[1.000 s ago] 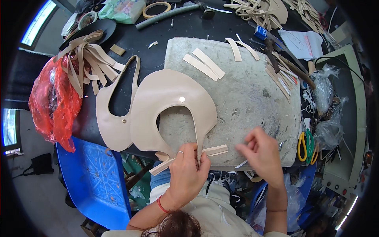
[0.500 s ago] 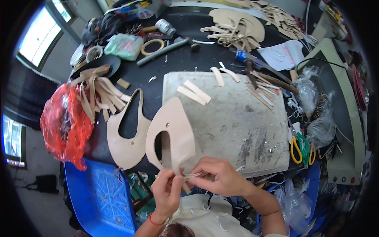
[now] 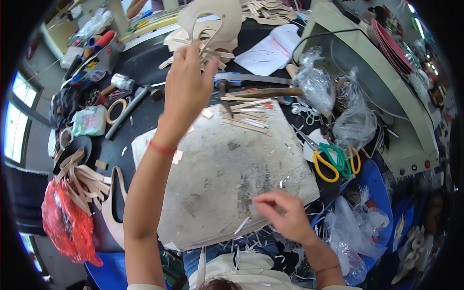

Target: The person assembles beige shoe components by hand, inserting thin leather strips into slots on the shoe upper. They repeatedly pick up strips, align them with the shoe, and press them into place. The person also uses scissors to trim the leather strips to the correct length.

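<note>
My left hand [image 3: 188,82] is stretched far forward, its fingers closed on the narrow end of a beige shoe upper [image 3: 231,14]. This cut-out piece is held above a pile of similar beige uppers and straps [image 3: 179,41] at the far side of the table. Nearer to me, my right hand [image 3: 285,212] hovers over the front edge of a worn grey board [image 3: 217,169]. Its fingers are loosely curled, with nothing visible in them. A thin white strip [image 3: 242,225] lies on the board beside it. Another beige upper [image 3: 112,212] rests on the left, partly hidden by my left forearm.
A hammer [image 3: 261,93] and loose strips [image 3: 246,116] lie at the board's far edge. Scissors with yellow and green handles [image 3: 331,162] are on the right, near plastic bags [image 3: 355,123]. A red bag [image 3: 70,222] with beige straps sits left; blue bins flank the table.
My left hand has gone from near my body to the far pile, carrying the upper. My right hand has let go and moved slightly right. The view has swung right.
</note>
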Tool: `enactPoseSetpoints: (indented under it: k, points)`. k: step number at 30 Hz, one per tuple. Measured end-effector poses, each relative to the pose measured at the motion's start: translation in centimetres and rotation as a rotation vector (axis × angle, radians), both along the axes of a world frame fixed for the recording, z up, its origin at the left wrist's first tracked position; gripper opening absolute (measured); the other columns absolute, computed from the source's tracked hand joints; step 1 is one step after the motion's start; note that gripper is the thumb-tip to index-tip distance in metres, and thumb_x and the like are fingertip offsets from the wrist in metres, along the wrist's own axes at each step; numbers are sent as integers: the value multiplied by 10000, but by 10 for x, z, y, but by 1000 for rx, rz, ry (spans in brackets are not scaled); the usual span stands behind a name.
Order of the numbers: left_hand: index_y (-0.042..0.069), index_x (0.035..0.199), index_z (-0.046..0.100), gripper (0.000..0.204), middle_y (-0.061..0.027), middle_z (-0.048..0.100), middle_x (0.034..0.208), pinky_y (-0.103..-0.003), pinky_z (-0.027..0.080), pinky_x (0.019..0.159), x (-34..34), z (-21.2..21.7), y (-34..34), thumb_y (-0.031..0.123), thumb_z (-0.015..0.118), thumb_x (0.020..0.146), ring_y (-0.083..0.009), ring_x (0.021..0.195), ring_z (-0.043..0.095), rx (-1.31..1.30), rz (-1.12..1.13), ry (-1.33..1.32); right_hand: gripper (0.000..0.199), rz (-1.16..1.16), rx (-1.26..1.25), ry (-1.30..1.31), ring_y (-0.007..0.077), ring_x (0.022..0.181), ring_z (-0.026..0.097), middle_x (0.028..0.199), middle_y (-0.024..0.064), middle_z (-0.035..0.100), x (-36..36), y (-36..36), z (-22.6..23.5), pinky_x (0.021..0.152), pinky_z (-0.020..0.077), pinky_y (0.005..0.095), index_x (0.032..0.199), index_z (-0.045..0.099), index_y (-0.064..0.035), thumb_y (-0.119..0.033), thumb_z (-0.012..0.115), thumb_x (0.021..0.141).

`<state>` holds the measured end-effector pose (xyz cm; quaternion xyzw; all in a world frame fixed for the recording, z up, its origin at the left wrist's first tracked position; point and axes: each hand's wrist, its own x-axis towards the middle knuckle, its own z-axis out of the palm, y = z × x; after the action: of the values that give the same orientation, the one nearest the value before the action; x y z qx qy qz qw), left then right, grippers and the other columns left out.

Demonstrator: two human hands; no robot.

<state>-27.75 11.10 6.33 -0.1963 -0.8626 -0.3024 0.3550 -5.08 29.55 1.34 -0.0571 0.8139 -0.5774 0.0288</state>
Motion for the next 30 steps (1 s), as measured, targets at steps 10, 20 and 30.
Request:
enactPoseSetpoints:
  k: [10, 20, 30]
  points:
    - [8, 1113, 579, 331, -164, 547, 1177, -370, 436, 903, 190, -38, -57, 28, 658, 792, -331, 1057, 555, -148, -41, -522, 81, -71, 569, 648, 276, 849, 552, 839, 108, 593, -141, 38, -46, 737, 442, 371, 803, 637, -28, -84, 580, 808]
    - [-9, 1013, 632, 237, -152, 643, 988, -320, 497, 790, 285, -70, -69, -25, 642, 776, -277, 901, 646, 341, -16, -590, 147, -148, 805, 638, 336, 858, 563, 863, 167, 581, -117, -1, -31, 740, 444, 418, 902, 592, -20, -3, 487, 799]
    - [-88, 989, 599, 207, -119, 657, 890, -269, 559, 697, 285, -77, -68, 89, 601, 882, -142, 817, 644, 1214, -126, -980, 139, 237, 23, 217, 262, 683, 596, 827, 114, 605, 16, -109, -13, 598, 472, 334, 978, 607, -37, -12, 612, 841]
